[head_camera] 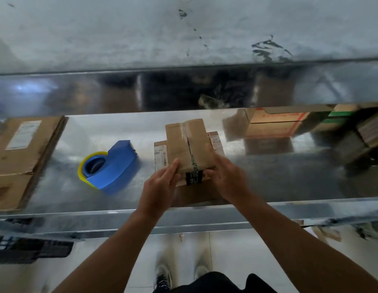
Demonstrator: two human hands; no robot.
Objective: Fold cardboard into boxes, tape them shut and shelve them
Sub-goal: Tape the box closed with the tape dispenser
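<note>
A small brown cardboard box, its seam taped, sits on a shiny metal shelf, just right of a blue tape dispenser. The left hand presses straight fingers against its side. The right hand curls round its near corner. The box is probably light and stiff but crushable, so it is best held by opposite sides.

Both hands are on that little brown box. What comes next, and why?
Probably press the tape down: it runs along the top seam of the small brown cardboard box, the left hand touches and right hand grips its near end, the blue tape dispenser lies aside.
</note>
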